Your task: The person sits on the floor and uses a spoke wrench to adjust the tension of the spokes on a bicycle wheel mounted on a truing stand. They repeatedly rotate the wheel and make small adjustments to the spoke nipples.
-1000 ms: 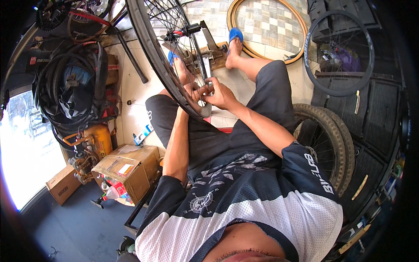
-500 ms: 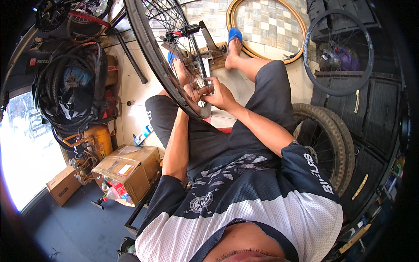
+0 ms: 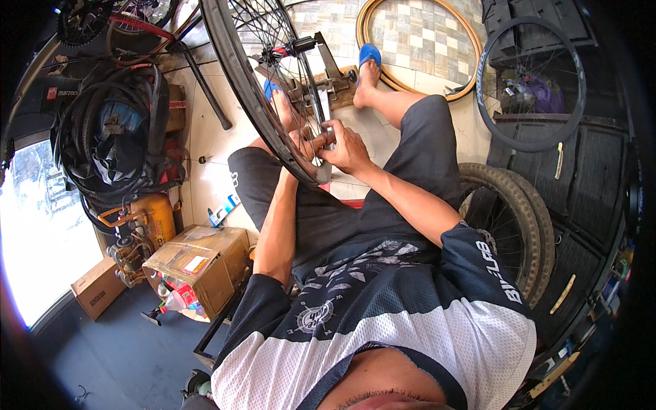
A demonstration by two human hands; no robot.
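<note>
A spoked bicycle wheel with a black rim stands upright between my knees. Its hub rests in a metal wheel stand on a wooden base. My left hand is at the lower part of the wheel, partly hidden by rim and spokes, its fingers bent inward among the spokes. My right hand is on the right side of the wheel, with fingers curled and thumb and fingertips pinched close to the left hand's fingers. What either hand pinches is too small and covered to make out.
A cardboard box with bottles and a yellow compressor-like machine stand at left, below piled black tyres. Tan tyres lie ahead on the floor. Knobby-tyred wheels and a bare rim are at right.
The wheel's upper part has shifted slightly right in the picture. Both hands keep nearly the same place and grip at the lower rim.
</note>
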